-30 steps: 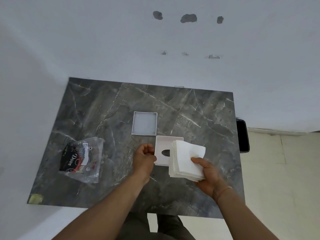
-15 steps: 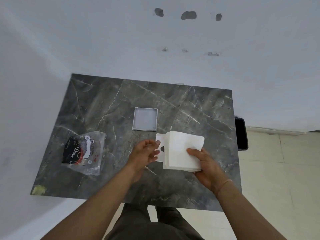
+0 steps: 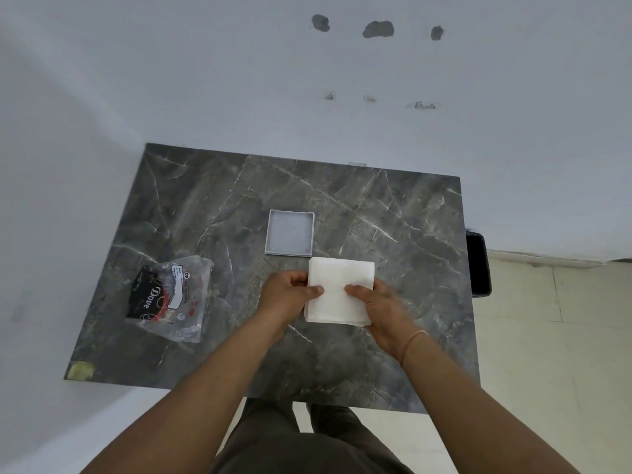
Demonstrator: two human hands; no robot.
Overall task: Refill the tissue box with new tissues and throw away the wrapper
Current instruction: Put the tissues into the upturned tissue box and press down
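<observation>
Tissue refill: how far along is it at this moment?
Done: the clear plastic wrapper lies emptied on the grey marble table. In hand: both hands, left and right, hold the white tissue stack. Left: closing the box with the shallow grey square tray and binning the wrapper.

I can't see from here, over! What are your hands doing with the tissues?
Left hand and right hand both grip the white tissue stack. Open grey square tray just beyond. Clear plastic wrapper on the dark marble table, not binned. Nothing in the way.
</observation>
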